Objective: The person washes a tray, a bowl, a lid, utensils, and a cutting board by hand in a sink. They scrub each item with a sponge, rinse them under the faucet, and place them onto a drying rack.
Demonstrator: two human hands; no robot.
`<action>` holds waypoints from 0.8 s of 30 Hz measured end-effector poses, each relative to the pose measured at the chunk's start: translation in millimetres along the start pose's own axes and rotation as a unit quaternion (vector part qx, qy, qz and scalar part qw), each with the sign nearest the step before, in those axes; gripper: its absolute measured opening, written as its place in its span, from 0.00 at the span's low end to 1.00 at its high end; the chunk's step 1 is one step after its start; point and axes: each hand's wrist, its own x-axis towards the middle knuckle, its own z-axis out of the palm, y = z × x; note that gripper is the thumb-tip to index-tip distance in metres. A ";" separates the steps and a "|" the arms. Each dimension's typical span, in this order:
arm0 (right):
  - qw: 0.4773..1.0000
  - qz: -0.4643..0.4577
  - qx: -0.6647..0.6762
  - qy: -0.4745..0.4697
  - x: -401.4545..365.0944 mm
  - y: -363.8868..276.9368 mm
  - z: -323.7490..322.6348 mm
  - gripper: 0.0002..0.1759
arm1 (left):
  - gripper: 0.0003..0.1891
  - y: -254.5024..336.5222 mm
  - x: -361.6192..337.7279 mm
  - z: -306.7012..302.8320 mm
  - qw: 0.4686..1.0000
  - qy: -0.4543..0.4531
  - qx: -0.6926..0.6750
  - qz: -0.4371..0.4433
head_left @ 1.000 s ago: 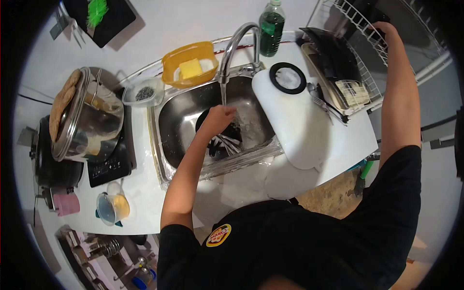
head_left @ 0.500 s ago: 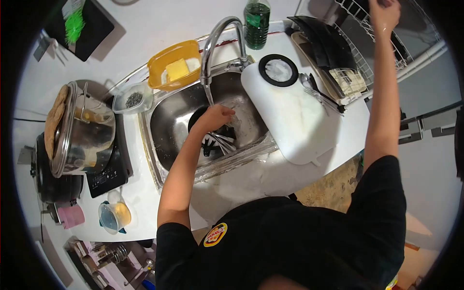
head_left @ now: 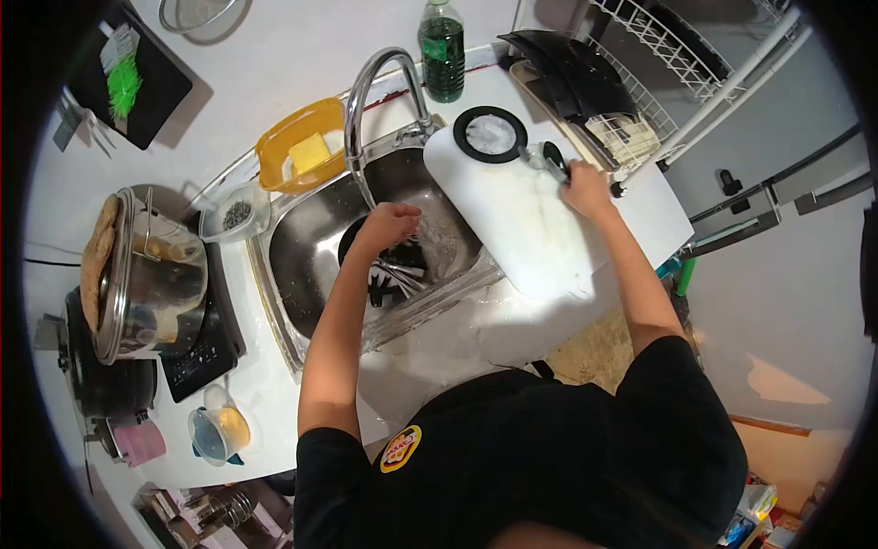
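Observation:
My left hand point(head_left: 389, 226) is over the sink point(head_left: 297, 242), below the tap point(head_left: 382, 59), with its fingers stretched out and loosely curled and nothing visible in them. Under it lie metal cutlery point(head_left: 401, 277) and a black slotted utensil point(head_left: 379, 291), beside a dark round pan that my hand partly covers. Water splashes in the basin. My right hand point(head_left: 587, 188) is closed around the black-handled spoons point(head_left: 553, 159) at the right side of the white cutting board point(head_left: 512, 224). A clear lid with a black rim point(head_left: 490, 134) rests on the board's far end.
Behind the sink are a yellow basin point(head_left: 274, 151) with a sponge point(head_left: 309, 154), a tub with a steel scourer point(head_left: 236, 216) and a green liquid bottle point(head_left: 444, 59). A large steel pot point(head_left: 174, 274) stands left. Right, a dish rack point(head_left: 654, 50) holds black items.
My right hand has come down from the dish rack to the spoons on the board and taken hold of them. My left hand remains over the sink. The view has shifted slightly.

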 end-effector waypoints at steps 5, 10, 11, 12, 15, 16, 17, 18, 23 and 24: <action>0.991 -0.059 0.122 -0.004 1.8 -16.1 26.9 0.19 | 0.19 13.2 -5.1 9.4 0.998 0.016 -0.057 0.004; 0.967 -0.122 0.222 -0.041 -39.2 -139.5 -11.7 0.18 | 0.31 25.5 -28.8 28.0 0.945 -0.156 -0.282 0.061; 0.967 -0.134 0.215 -0.026 -45.1 -163.8 -8.8 0.18 | 0.30 24.6 -30.3 32.8 0.916 -0.167 -0.352 0.089; 0.955 -0.142 0.260 -0.011 -48.6 -185.3 -2.6 0.20 | 0.29 23.1 -30.0 38.5 0.883 -0.177 -0.420 0.116; 0.927 -0.245 0.249 0.133 -45.7 -242.4 62.7 0.21 | 0.20 27.0 -33.6 39.4 0.836 0.000 -0.538 0.106; 0.911 -0.291 0.218 0.195 -44.1 -254.9 79.9 0.21 | 0.18 4.2 -20.0 27.8 0.820 0.065 -0.563 0.080; 0.889 -0.341 0.250 0.177 -41.3 -260.5 80.3 0.18 | 0.17 -11.3 -16.8 19.3 0.797 0.132 -0.588 0.053; 0.862 -0.392 0.282 0.156 -33.3 -264.9 78.7 0.15 | 0.12 -4.5 -38.3 14.1 0.801 0.160 -0.574 0.059; 0.829 -0.533 0.113 0.126 8.8 -285.6 49.2 0.07 | 0.09 -61.2 -50.9 -13.8 0.938 0.166 -0.305 0.006; 0.809 -0.567 0.106 0.111 17.9 -292.8 50.1 0.06 | 0.08 -69.1 -47.8 -10.9 0.954 0.134 -0.267 0.031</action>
